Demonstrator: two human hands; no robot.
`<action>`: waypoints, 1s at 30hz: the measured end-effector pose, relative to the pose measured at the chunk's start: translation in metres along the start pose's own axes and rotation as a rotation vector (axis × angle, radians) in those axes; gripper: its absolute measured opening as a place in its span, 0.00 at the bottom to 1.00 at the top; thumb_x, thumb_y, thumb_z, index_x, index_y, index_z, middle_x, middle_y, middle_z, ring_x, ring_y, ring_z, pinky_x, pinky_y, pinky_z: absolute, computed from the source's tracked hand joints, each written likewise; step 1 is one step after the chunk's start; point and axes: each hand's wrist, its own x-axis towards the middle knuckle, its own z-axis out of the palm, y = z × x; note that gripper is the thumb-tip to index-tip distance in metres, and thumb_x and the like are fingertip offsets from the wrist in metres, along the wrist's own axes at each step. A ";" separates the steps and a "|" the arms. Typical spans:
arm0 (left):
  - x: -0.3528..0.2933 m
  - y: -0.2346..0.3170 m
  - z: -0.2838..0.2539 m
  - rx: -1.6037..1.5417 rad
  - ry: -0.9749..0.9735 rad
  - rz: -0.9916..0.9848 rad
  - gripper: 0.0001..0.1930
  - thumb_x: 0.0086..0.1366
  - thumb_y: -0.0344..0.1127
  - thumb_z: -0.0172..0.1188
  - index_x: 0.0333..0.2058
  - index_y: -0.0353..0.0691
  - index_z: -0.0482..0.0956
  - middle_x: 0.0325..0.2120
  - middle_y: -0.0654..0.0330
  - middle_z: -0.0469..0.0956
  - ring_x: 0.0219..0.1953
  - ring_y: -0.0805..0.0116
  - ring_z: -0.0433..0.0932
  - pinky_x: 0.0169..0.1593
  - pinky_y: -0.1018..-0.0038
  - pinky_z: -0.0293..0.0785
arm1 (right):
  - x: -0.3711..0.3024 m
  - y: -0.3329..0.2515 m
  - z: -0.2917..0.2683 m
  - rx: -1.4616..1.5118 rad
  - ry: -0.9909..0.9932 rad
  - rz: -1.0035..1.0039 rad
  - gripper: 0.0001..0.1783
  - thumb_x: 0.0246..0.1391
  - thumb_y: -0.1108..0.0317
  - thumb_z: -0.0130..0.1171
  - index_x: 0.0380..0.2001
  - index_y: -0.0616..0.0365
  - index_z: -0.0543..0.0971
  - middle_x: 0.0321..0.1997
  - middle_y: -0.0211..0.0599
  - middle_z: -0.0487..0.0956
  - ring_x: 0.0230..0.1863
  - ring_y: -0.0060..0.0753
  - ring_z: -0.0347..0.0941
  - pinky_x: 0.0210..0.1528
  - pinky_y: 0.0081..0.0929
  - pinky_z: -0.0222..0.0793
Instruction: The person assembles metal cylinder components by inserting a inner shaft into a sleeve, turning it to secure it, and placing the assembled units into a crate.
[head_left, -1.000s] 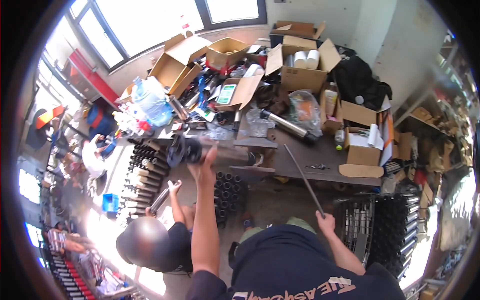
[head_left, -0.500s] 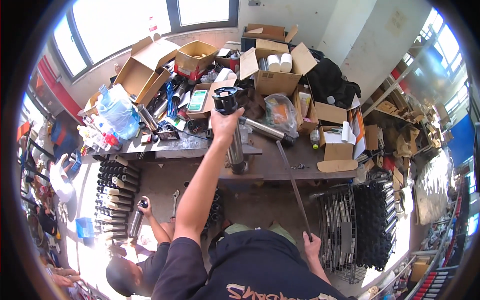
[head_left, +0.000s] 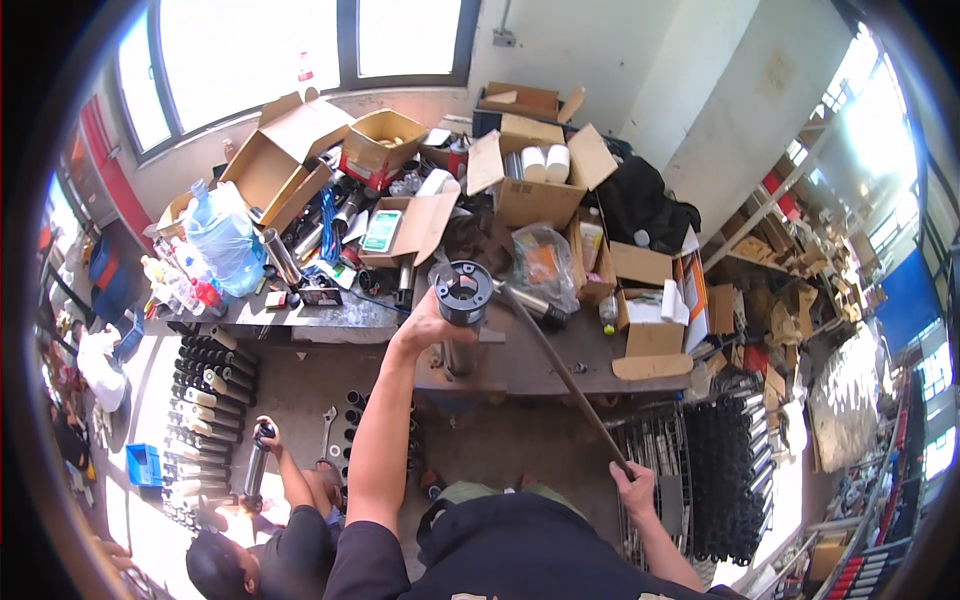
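Observation:
My left hand is wrapped round the upper part of a steel cylinder standing at the workbench's near edge. Its black ring-shaped top faces up toward me, showing a round central opening and small holes. In my right hand, low on the right, is the near end of a long thin metal rod. The rod slants up and left, its far end close to the black top; I cannot tell whether they touch. Behind the rod's far end a shiny tube with a black end lies on the bench.
Cluttered boxes, bags and bottles cover the back of the workbench. An open cardboard box holds white rolls. Below left, a co-worker holds another cylinder beside rows of cylinders. A wire rack stands right.
The rod's far end has swung left toward the cylinder. The cylinder's black top now faces me more directly and sits lower in the picture. The whole view has shifted slightly.

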 end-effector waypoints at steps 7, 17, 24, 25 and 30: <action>-0.011 -0.005 0.015 -0.012 0.169 0.106 0.35 0.34 0.24 0.78 0.48 0.38 0.76 0.42 0.64 0.79 0.45 0.71 0.76 0.53 0.70 0.73 | 0.121 -0.046 -0.074 -0.313 -0.019 -0.248 0.18 0.51 0.60 0.69 0.18 0.63 0.77 0.12 0.45 0.66 0.13 0.35 0.65 0.20 0.32 0.60; 0.007 -0.023 0.080 0.337 1.040 0.312 0.22 0.40 0.34 0.75 0.36 0.39 0.79 0.31 0.52 0.84 0.34 0.56 0.84 0.40 0.65 0.79 | 0.214 -0.048 -0.108 -0.472 -0.022 -0.537 0.20 0.50 0.57 0.69 0.18 0.63 0.79 0.10 0.43 0.68 0.12 0.41 0.68 0.20 0.34 0.61; -0.008 -0.005 0.040 0.044 0.560 0.234 0.21 0.39 0.24 0.74 0.37 0.37 0.83 0.30 0.67 0.82 0.33 0.78 0.78 0.39 0.74 0.79 | 0.330 -0.138 -0.092 -0.579 -0.012 -0.839 0.21 0.44 0.53 0.73 0.16 0.59 0.78 0.14 0.45 0.72 0.17 0.46 0.72 0.23 0.39 0.65; -0.005 -0.003 0.042 0.056 0.562 0.256 0.23 0.39 0.24 0.74 0.39 0.36 0.83 0.31 0.67 0.82 0.34 0.78 0.78 0.41 0.74 0.80 | 0.332 -0.153 -0.085 -0.627 -0.003 -0.869 0.21 0.44 0.52 0.72 0.17 0.60 0.79 0.14 0.46 0.72 0.17 0.47 0.72 0.23 0.39 0.65; -0.040 -0.014 0.023 0.140 0.601 0.108 0.30 0.42 0.27 0.80 0.46 0.36 0.80 0.39 0.67 0.81 0.40 0.75 0.76 0.48 0.74 0.75 | 0.284 -0.206 -0.053 -0.638 -0.918 -0.365 0.32 0.55 0.40 0.62 0.16 0.61 0.78 0.13 0.38 0.75 0.19 0.30 0.73 0.25 0.30 0.67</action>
